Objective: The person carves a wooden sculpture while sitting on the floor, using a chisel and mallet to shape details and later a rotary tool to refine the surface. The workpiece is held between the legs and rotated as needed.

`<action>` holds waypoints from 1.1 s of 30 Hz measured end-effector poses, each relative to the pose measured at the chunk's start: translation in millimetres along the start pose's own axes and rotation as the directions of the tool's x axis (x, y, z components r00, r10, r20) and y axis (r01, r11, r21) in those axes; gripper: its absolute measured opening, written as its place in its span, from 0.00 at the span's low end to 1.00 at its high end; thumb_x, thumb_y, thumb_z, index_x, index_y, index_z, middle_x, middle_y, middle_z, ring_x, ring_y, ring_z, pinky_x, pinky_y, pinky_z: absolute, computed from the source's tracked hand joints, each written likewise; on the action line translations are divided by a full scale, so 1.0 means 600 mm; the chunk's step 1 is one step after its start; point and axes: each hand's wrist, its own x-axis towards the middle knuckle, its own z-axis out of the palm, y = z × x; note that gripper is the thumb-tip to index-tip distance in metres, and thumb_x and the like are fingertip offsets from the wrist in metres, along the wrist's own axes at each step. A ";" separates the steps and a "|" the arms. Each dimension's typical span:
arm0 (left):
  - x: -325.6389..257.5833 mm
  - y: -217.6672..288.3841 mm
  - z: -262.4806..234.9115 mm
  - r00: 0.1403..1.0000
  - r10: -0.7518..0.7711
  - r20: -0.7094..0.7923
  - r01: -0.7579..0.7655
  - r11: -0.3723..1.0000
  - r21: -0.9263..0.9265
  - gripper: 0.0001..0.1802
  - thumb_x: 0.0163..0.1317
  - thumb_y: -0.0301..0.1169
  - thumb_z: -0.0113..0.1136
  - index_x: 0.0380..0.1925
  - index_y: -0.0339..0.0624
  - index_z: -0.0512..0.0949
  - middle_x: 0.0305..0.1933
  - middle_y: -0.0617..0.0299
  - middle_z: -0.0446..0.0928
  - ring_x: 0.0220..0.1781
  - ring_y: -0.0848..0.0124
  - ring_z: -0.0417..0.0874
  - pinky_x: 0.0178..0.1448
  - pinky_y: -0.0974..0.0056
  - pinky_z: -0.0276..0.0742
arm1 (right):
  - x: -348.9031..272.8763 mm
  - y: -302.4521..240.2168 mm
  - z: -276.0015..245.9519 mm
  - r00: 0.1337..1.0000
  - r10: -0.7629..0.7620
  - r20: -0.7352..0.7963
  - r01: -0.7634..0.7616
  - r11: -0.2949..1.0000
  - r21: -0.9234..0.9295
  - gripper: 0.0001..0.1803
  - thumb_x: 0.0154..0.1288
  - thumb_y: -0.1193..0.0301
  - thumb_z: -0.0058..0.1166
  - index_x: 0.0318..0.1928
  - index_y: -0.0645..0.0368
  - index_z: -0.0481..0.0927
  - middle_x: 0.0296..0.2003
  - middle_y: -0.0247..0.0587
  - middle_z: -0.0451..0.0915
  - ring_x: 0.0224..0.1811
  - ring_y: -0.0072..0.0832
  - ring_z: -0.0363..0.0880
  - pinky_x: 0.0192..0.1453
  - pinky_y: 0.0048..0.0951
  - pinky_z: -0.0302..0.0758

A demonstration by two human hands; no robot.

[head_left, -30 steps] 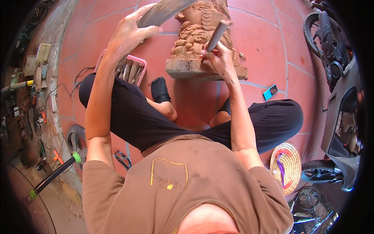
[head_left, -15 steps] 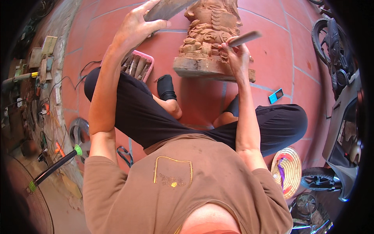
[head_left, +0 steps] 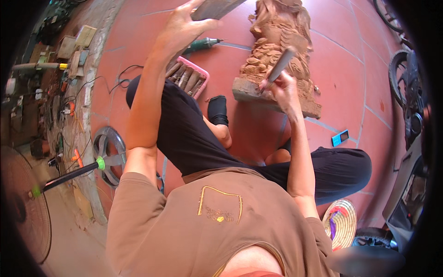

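Wooden statue [head_left: 277,55] on the red tile floor [head_left: 341,69], in front of crossed legs. Right hand [head_left: 281,90] closed around a chisel [head_left: 280,64], tip against the carving. Left hand [head_left: 182,30] raised high, gripping a flat wooden mallet [head_left: 217,8]. Pink tray [head_left: 189,76] of tools just beside the left knee. Blue phone [head_left: 340,138] near the right knee.
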 end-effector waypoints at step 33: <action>-0.117 -0.043 -0.181 0.879 -0.117 -0.463 0.240 0.947 0.215 0.40 0.55 0.32 0.75 0.69 0.36 0.72 0.40 0.62 0.83 0.25 0.80 0.75 0.29 0.72 0.72 | 0.032 -0.046 0.015 0.986 -0.018 -0.164 -0.024 0.968 -0.251 0.21 0.64 0.78 0.64 0.57 0.61 0.75 0.36 0.34 0.79 0.37 0.21 0.80 0.40 0.27 0.79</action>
